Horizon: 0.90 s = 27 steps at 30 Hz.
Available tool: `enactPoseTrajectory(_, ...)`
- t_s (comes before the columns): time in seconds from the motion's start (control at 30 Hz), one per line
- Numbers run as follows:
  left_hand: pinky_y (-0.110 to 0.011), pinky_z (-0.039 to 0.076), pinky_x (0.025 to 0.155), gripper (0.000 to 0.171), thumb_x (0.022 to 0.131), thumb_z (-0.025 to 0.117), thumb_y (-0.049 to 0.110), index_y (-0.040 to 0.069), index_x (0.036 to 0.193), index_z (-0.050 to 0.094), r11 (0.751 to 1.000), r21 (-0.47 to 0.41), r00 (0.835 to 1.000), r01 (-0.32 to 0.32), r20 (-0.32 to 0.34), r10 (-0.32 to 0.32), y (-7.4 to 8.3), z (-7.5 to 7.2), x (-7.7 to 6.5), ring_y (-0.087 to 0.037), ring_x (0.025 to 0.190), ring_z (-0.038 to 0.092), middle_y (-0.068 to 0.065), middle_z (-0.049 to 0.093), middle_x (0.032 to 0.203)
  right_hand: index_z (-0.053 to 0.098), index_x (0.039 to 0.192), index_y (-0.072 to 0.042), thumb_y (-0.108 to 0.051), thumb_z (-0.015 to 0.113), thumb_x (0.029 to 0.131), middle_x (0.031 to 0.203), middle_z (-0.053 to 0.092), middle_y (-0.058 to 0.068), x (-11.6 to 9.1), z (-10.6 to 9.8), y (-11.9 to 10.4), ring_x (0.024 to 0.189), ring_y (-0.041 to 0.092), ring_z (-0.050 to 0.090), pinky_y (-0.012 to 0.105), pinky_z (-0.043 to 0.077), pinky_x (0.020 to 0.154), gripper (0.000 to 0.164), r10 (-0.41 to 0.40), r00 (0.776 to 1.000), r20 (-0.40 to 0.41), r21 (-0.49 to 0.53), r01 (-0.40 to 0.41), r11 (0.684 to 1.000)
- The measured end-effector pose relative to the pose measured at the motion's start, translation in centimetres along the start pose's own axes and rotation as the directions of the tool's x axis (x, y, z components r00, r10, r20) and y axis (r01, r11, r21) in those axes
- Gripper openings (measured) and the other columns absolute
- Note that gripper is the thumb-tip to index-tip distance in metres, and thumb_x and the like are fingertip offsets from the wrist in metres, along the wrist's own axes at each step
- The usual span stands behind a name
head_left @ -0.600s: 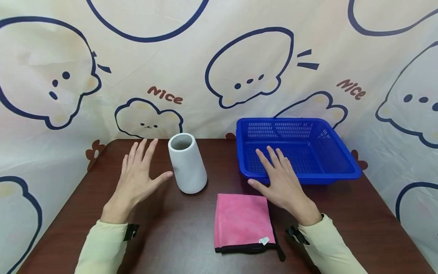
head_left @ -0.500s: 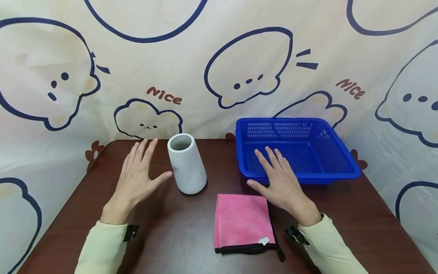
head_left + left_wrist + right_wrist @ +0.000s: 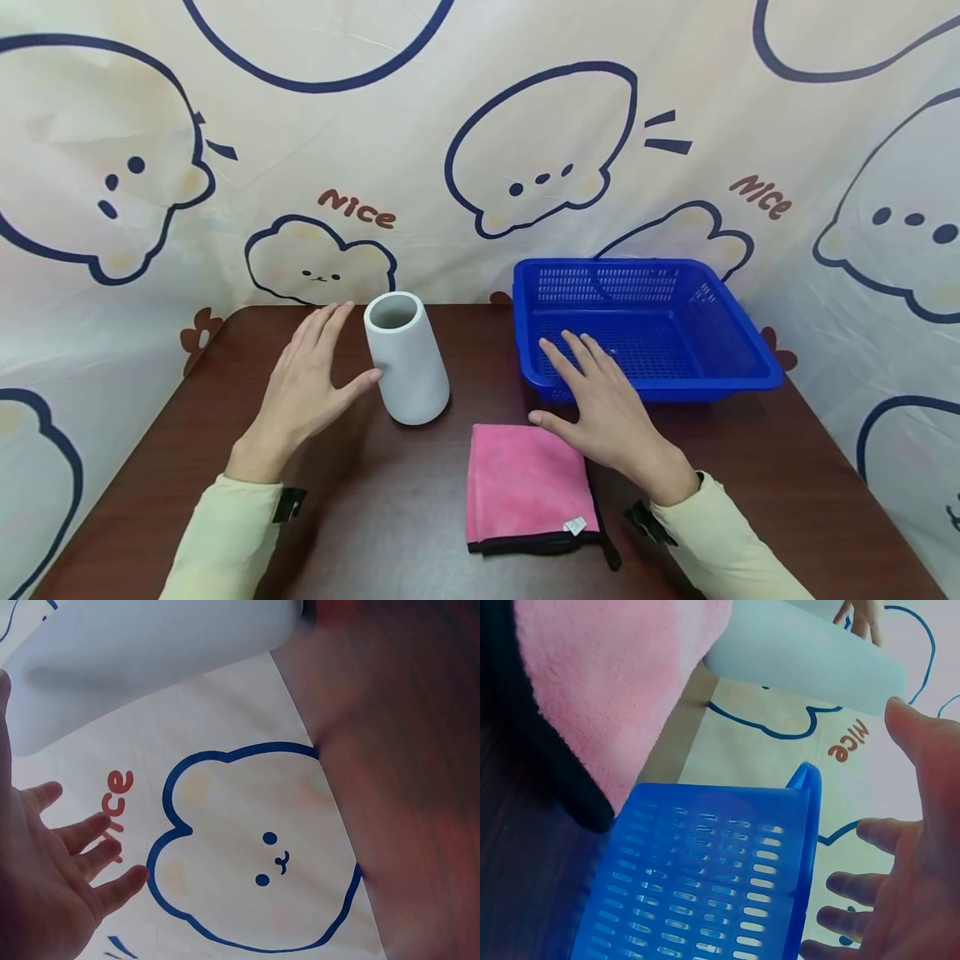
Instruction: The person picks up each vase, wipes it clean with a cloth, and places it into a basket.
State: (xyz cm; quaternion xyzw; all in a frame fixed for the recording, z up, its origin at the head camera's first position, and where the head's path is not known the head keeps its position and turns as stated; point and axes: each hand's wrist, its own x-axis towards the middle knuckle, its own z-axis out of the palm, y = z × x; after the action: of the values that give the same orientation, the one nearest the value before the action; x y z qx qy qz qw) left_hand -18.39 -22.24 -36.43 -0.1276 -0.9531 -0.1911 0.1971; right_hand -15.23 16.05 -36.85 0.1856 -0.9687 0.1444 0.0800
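White vase (image 3: 408, 367): upright on the worktop (image 3: 390, 517), long axis vertical, at 3 o'clock from the left hand (image 3: 303, 383), the nearer one.
Left hand: fingers extended, thumb apart, holding nothing; contact with the vase unclear.
Right hand (image 3: 607, 408): fingers spread, holding nothing; blue basket (image 3: 667, 384) at 1 o'clock, pink cloth (image 3: 528, 483) at 8.

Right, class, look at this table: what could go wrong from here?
First, the white vase stands upright very near the left hand, so a careless sweep could tip it over. Second, in the head view the right hand overlaps the near rim of the blue basket and a corner of the pink cloth; moving low might nudge either one.
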Motion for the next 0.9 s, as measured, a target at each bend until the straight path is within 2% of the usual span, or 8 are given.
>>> enactPoseTrajectory(0.33, -0.063, 0.033, 0.109, 0.092, 0.081, 0.068, 0.058, 0.029, 0.154, 0.021, 0.998, -0.053, 1.000, -0.013, 0.004, 0.013, 0.3, 0.1, 0.3, -0.032, 0.141, 0.033, -0.009, 0.036, 0.154, 0.018, 0.153, -0.040, -0.068, 0.060, 0.082, 0.162, 0.024, 0.004, -0.7, 0.2, -0.6, 0.150, 0.034, 0.021, 0.064, 0.027, 0.114, 0.087, -0.059, 0.998, 0.005, -0.024, 0.060, 0.998)
enactPoseTrajectory(0.67, -0.063, 0.036, 0.106, 0.087, 0.083, 0.067, 0.055, 0.028, 0.153, 0.023, 0.994, -0.110, 1.000, -0.002, 0.020, 0.004, 0.6, 0.3, 0.6, -0.032, 0.141, 0.035, -0.008, 0.038, 0.153, 0.028, 0.152, -0.034, -0.065, 0.062, 0.082, 0.157, 0.033, 0.006, -1.6, 0.3, -1.2, 0.146, 0.033, 0.029, 0.062, 0.034, 0.111, 0.084, -0.139, 0.990, -0.005, -0.035, 0.139, 0.990)
enactPoseTrajectory(0.9, -0.062, 0.037, 0.106, 0.086, 0.084, 0.068, 0.053, 0.026, 0.153, 0.025, 0.992, -0.122, 1.000, -0.021, 0.015, 0.023, 0.9, 0.6, 0.7, -0.030, 0.140, 0.036, -0.007, 0.039, 0.153, 0.031, 0.151, -0.033, -0.065, 0.061, 0.082, 0.155, 0.036, 0.005, -2.2, 0.4, -1.4, 0.145, 0.032, 0.032, 0.059, 0.034, 0.112, 0.081, -0.175, 0.985, 0.011, -0.042, 0.175, 0.984)
